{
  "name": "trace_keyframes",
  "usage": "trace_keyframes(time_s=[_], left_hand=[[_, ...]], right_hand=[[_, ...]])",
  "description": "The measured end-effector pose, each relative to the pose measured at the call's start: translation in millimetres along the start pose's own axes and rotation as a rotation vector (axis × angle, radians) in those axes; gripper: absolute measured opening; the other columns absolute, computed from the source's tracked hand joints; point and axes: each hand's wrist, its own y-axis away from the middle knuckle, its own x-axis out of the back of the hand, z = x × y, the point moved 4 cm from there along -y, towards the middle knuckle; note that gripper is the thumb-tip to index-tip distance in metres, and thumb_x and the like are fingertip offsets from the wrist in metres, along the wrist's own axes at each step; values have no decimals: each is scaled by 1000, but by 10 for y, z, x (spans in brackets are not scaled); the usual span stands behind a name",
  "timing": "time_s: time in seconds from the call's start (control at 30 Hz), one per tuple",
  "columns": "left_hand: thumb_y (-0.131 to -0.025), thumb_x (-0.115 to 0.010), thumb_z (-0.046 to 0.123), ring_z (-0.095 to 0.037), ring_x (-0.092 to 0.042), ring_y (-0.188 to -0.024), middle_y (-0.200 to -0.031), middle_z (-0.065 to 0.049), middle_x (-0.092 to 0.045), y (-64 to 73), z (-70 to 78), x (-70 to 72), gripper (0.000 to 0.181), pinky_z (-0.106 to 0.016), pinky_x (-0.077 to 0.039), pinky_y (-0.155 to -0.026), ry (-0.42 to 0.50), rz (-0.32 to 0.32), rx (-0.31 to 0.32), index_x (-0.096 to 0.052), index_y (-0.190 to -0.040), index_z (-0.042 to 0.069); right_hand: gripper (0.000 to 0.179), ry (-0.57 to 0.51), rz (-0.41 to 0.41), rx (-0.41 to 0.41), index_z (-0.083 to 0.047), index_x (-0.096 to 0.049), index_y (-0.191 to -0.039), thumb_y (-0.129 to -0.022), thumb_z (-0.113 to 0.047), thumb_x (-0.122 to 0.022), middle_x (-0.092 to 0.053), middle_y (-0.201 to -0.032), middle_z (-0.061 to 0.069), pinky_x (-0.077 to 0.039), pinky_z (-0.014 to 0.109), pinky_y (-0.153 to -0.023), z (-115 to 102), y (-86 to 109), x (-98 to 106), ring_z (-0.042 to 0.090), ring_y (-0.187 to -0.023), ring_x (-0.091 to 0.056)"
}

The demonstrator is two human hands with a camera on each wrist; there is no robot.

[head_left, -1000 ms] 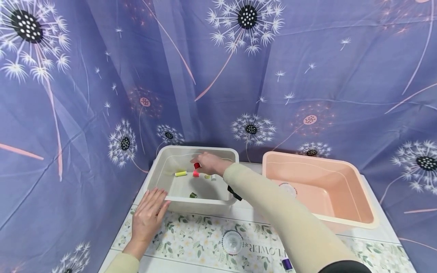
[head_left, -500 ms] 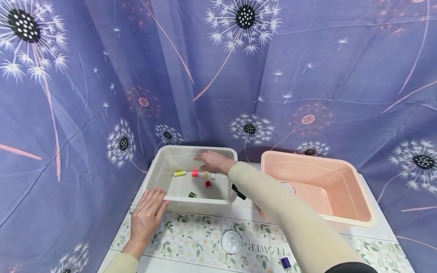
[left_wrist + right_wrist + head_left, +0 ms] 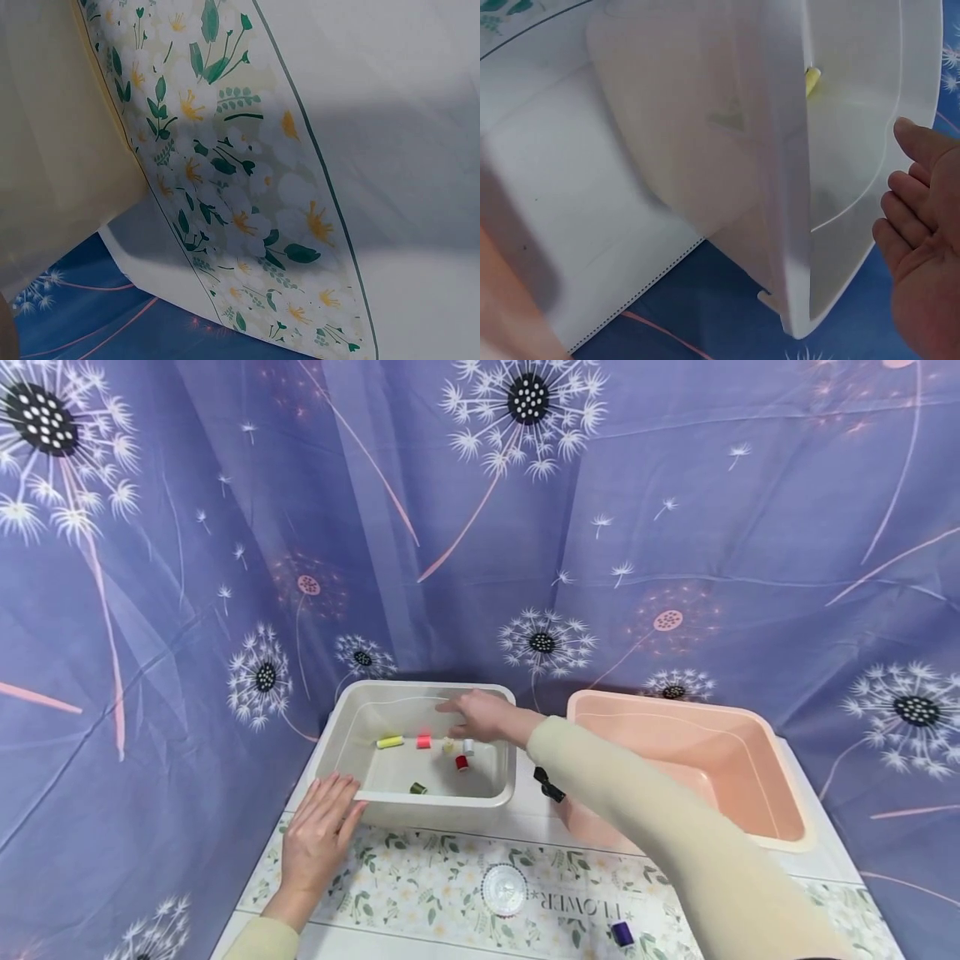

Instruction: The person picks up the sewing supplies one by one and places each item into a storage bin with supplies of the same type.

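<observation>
The grey bin [image 3: 442,799] lies right under the right grip [image 3: 483,714], loosely wide, holding nothing! Left grip [image 3: 318,827] rests straight-fingered at the bin's near corner; yellow cylinder [image 3: 389,742] left of the right grip, dark red spool [image 3: 461,763] just below it.

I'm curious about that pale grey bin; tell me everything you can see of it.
The pale grey bin looks like smooth plastic: an open-topped rectangular tub with rounded corners, a protruding rim and a thin line round its inner wall. It stands upright on the flower-printed table cover, left of the pink bin. The left hand rests at its near left corner; the right hand is over its interior. Small coloured spools lie scattered inside.
</observation>
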Motion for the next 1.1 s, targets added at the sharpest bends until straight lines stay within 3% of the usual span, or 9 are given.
trace_keyframes(time_s=[0.17,0.43,0.63,0.9,1.1], left_hand=[[-113,-49,50,-42,-74,-115,-121,-19,-78,4,-5,9,57,-54,-51,-115,-8,1,4,-78,-123,3],[-112,-52,48,-43,-73,-115,-122,-20,-77,14,0,19,55,-56,-51,-114,-5,-28,11,-78,-123,1],[-112,-51,49,-43,-73,-116,-123,-20,-77,16,-2,9,56,-58,-51,-113,-7,-42,15,-77,-123,1],[-112,-50,51,-42,-74,-115,-123,-17,-77,17,-4,-5,56,-53,-49,-118,11,17,9,-78,-123,3],[-112,-49,51,-42,-73,-115,-122,-18,-78,16,0,-5,57,-53,-49,-117,9,3,16,-78,-123,3]], right_hand=[[54,-5,-1,23,-7,-60,-152,-103,-23,-75,-66,-148,13,-53,43,-116,-15,172,42,30,-134,-64],[55,-28,65,100,-4,-62,-149,-100,-23,-78,-69,-143,13,-55,42,-113,-30,438,75,30,-124,-71],[55,-58,66,104,-4,-61,-150,-101,-22,-76,-66,-146,14,-53,43,-115,-38,611,110,31,-131,-67],[58,-87,78,71,-6,-59,-152,-102,-28,-76,-60,-154,14,-49,46,-120,-46,862,165,33,-140,-60],[60,-104,103,90,-8,-58,-153,-101,-29,-77,-56,-157,15,-52,47,-117,-61,1045,183,32,-135,-64]])
